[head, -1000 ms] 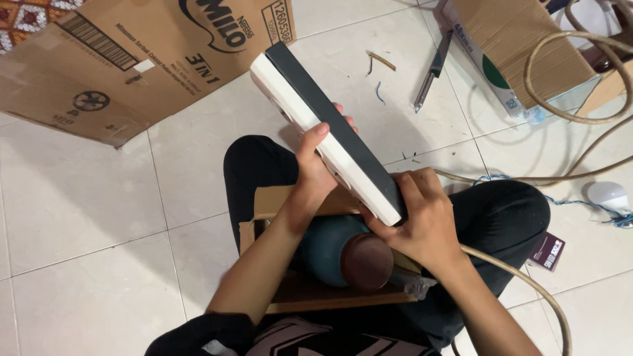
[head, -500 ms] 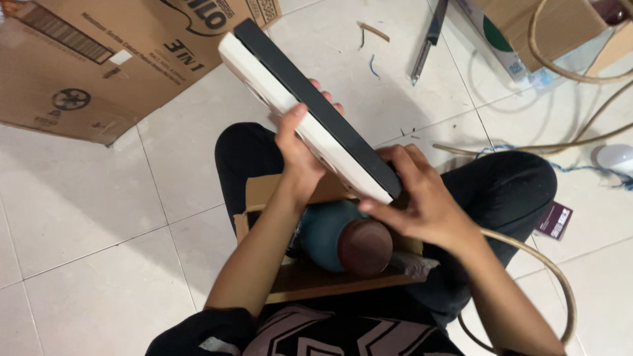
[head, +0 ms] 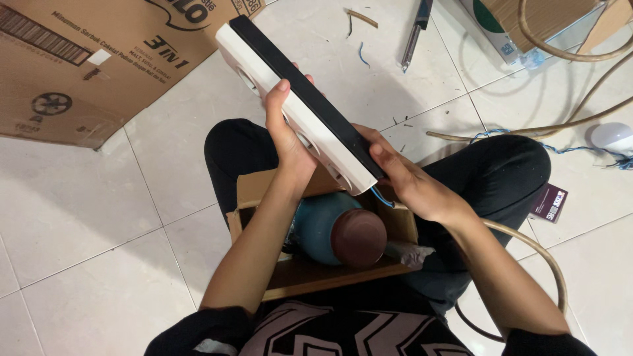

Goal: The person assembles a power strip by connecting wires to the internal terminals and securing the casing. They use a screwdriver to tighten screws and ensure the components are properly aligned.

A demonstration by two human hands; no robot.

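Sitting cross-legged on a pale tiled floor [head: 86, 217], the person holds a long white power strip [head: 300, 105] with a black back slanted above their lap. A big flattened cardboard sheet [head: 99, 59] lies on the tiles to the upper left. An open cardboard box [head: 316, 273] rests on the lap, and inside it sits a teal bottle with a brown cap [head: 339, 231]. The left hand [head: 287, 142] grips the strip at its middle, fingers wrapped round the white side. The right hand [head: 409, 178] clasps the strip's lower end, thumb laid on the black edge. A beige cable [head: 560, 125] runs across the floor at right, near a small dark card [head: 550, 202]. A thin blue wire [head: 381, 196] shows just under the strip's lower end.
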